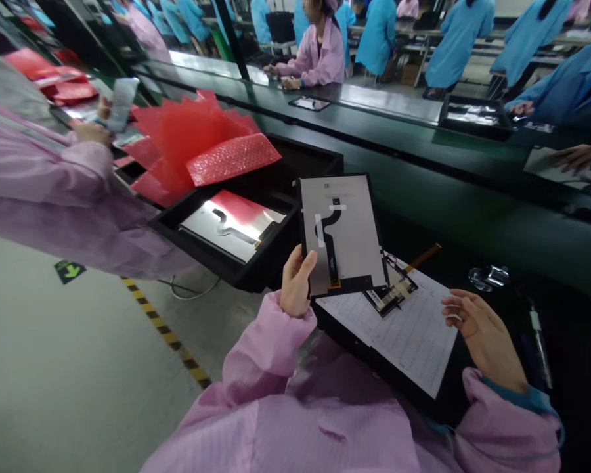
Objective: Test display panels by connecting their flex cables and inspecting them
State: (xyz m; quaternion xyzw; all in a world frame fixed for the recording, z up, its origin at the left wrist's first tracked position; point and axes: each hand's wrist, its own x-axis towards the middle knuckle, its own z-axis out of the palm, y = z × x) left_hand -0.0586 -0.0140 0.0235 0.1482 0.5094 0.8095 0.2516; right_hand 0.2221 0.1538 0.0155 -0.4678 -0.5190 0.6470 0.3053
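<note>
My left hand (298, 282) grips the lower left corner of a display panel (354, 236), thumb on its grey back. A black flex cable, taped down in places, runs along that back. My right hand (485, 335) hovers with loosely spread fingers by the right edge of a printed form sheet (414, 341), holding nothing. On the sheet, partly behind the panel, lies a small circuit assembly (391, 295) with an orange flex strip. Left of the panel, a second display panel (231, 223) rests in a black tray (256, 276).
Red bubble-wrap bags (201, 144) are heaped over the tray's far side. A pen (539, 345) and a shiny clear object (489, 277) lie on the dark table at right. A co-worker's pink sleeve (39, 177) is close on the left. Beyond runs a green conveyor line (389, 164).
</note>
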